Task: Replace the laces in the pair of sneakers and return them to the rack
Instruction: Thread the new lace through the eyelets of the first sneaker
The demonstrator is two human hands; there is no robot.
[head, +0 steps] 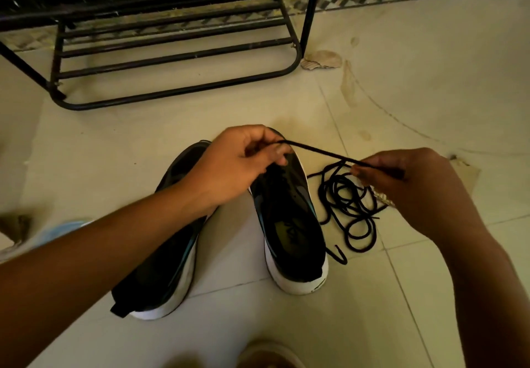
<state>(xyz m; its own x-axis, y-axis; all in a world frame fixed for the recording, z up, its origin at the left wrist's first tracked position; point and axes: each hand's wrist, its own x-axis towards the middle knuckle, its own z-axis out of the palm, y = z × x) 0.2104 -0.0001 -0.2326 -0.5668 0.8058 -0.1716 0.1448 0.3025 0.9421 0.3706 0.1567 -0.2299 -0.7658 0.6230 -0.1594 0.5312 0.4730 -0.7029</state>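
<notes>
Two black sneakers with white soles stand side by side on the tiled floor, toes pointing away: the left sneaker (169,258) and the right sneaker (289,218). A black lace (318,151) runs taut between my hands above the right sneaker's toe. My left hand (243,161) pinches one end of it. My right hand (413,187) pinches the other part, to the right of the shoes. The remaining black lace lies in a loose tangle (347,204) on the floor just right of the right sneaker, under my right hand.
A black metal shoe rack (177,60) stands on the floor ahead, its lower shelf bare. A scrap of debris (322,59) lies by the rack's right leg. A light blue object (57,231) shows at the left edge. A pale rounded object (269,353) sits at the bottom edge.
</notes>
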